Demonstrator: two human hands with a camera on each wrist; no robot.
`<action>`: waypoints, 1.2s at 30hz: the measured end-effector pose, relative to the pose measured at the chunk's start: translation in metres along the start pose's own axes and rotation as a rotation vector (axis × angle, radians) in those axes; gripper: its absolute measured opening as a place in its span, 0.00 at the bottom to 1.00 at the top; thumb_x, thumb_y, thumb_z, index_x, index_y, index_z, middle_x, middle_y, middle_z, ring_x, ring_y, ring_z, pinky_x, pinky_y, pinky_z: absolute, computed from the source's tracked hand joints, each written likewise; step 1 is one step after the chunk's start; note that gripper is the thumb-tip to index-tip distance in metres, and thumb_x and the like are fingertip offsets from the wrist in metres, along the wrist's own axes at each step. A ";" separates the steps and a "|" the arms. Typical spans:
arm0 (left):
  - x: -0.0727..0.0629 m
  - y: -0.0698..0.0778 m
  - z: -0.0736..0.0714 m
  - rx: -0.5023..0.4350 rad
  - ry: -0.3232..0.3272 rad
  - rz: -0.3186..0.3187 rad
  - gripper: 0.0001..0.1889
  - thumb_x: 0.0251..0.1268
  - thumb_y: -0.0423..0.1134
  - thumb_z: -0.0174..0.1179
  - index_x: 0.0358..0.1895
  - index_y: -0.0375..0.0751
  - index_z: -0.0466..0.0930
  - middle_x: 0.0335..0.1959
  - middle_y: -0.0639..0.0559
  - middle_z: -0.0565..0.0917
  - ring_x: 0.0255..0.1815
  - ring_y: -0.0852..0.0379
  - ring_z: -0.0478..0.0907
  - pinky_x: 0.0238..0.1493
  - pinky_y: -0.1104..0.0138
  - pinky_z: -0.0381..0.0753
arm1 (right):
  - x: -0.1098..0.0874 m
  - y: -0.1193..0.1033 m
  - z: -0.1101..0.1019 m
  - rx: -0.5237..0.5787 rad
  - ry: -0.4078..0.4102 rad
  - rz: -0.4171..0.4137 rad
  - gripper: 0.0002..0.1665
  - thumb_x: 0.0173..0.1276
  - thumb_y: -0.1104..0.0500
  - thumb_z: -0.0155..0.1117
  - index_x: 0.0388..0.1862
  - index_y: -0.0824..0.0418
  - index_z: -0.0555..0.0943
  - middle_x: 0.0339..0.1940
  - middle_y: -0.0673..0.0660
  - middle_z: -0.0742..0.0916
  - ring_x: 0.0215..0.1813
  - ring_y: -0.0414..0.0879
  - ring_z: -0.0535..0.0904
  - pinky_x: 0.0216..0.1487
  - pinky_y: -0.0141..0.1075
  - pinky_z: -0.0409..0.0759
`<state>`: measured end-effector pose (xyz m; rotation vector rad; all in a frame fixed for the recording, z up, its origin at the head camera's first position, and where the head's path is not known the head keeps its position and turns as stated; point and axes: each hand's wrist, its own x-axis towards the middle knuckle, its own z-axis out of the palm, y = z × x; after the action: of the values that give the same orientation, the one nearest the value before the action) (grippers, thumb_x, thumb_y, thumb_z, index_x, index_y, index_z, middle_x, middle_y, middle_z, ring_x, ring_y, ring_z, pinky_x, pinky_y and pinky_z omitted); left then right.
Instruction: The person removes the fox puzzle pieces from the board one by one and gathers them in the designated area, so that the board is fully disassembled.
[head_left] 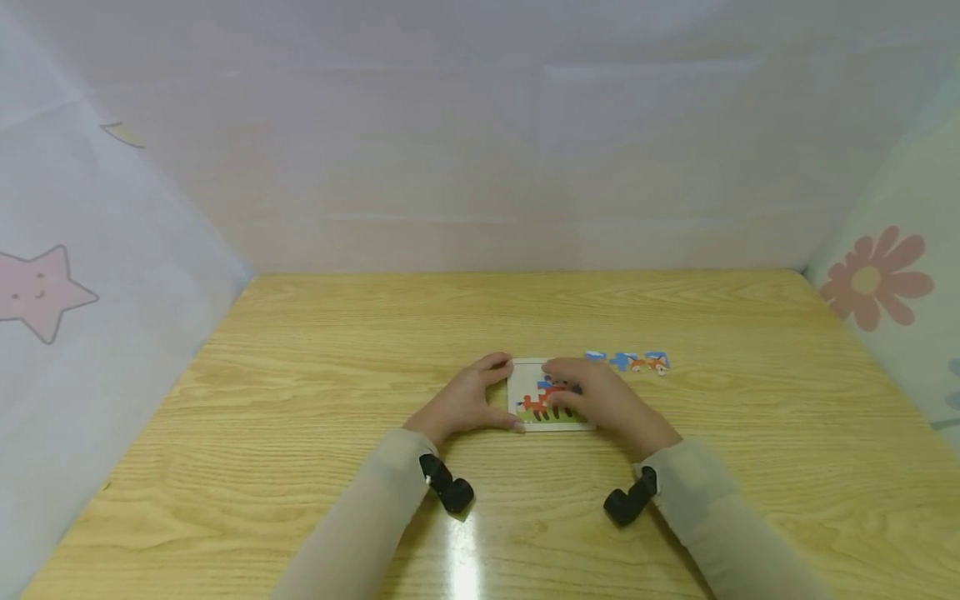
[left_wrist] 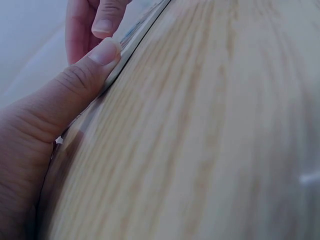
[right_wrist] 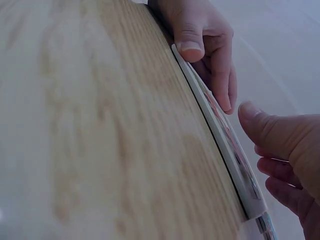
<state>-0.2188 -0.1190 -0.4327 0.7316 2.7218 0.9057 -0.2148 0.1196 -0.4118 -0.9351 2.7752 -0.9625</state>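
A small jigsaw puzzle board (head_left: 558,426) with a pale raised rim lies flat on the table, partly filled with orange, red, blue and green pieces (head_left: 536,405). My left hand (head_left: 468,400) grips its left side, thumb at the near left corner and fingers at the far left corner. Over the right half of the board is my right hand (head_left: 600,396), thumb and fingers apart and hiding part of the picture. In the right wrist view, that hand's thumb (right_wrist: 265,125) stands above the board with nothing visible between it and the fingers.
Several loose puzzle pieces (head_left: 621,362), blue with orange fox faces, lie on the wooden table (head_left: 337,333) just beyond the right hand. Pale cloth walls (head_left: 480,167) stand behind and at both sides. Each sleeved wrist carries a black camera mount (head_left: 453,493).
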 end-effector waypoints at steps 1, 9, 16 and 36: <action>0.000 0.000 0.000 0.000 0.001 0.003 0.53 0.38 0.62 0.71 0.69 0.41 0.60 0.72 0.53 0.56 0.72 0.52 0.52 0.68 0.58 0.58 | 0.000 0.000 0.001 -0.003 -0.005 -0.006 0.30 0.60 0.53 0.65 0.60 0.64 0.74 0.59 0.62 0.78 0.60 0.56 0.74 0.58 0.50 0.73; 0.000 0.000 0.001 0.008 0.001 0.010 0.53 0.38 0.62 0.70 0.69 0.40 0.60 0.72 0.53 0.57 0.72 0.52 0.53 0.68 0.59 0.59 | 0.001 -0.001 0.006 -0.069 -0.047 -0.046 0.29 0.64 0.55 0.62 0.62 0.67 0.72 0.60 0.65 0.77 0.62 0.59 0.71 0.60 0.51 0.70; 0.000 0.002 0.001 0.003 0.003 0.006 0.52 0.38 0.62 0.71 0.69 0.40 0.61 0.72 0.53 0.57 0.72 0.53 0.53 0.68 0.59 0.59 | 0.000 -0.003 0.006 -0.132 -0.069 -0.057 0.28 0.65 0.55 0.60 0.61 0.67 0.73 0.62 0.66 0.75 0.63 0.60 0.69 0.61 0.52 0.68; -0.001 0.003 -0.002 0.008 0.006 -0.009 0.52 0.38 0.60 0.72 0.69 0.40 0.60 0.72 0.54 0.57 0.72 0.52 0.53 0.68 0.58 0.59 | 0.012 -0.018 0.001 -0.340 -0.113 -0.138 0.19 0.62 0.56 0.64 0.49 0.66 0.81 0.50 0.61 0.82 0.51 0.57 0.78 0.54 0.48 0.74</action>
<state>-0.2168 -0.1182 -0.4295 0.7183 2.7334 0.8964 -0.2154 0.1011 -0.4007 -1.1951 2.8576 -0.4358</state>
